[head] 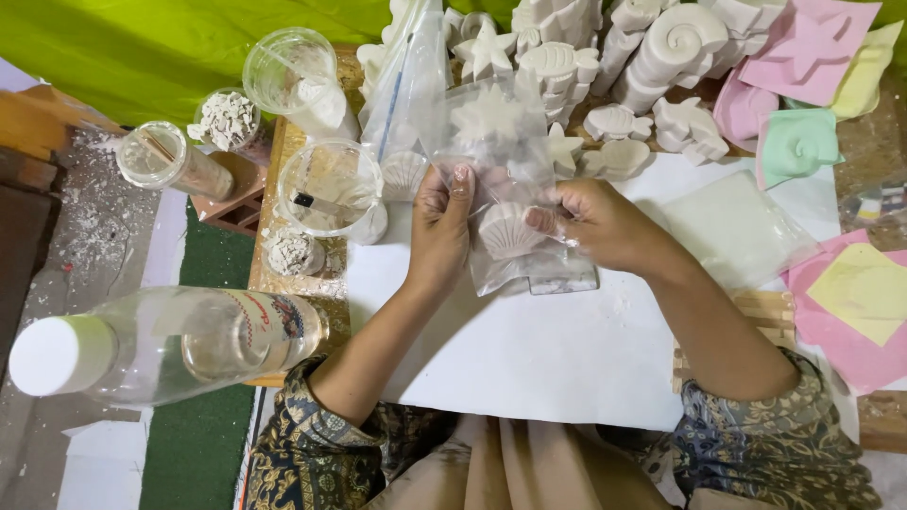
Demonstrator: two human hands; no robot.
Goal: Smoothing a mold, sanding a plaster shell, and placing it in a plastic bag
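My left hand (441,225) pinches the left edge of a clear plastic bag (501,151) held over a white sheet (529,349). My right hand (595,222) grips the bag from the right, fingers pressed on a white plaster scallop shell (508,231) inside it. A white plaster starfish (488,118) shows through the bag's upper part.
Many white plaster sea figures (661,57) crowd the far edge, with pink, green and yellow moulds (803,57) at right. Clear plastic cups (331,189) with powder stand at left. A clear bottle with a white cap (170,345) lies near left. A stack of plastic bags (737,231) sits at right.
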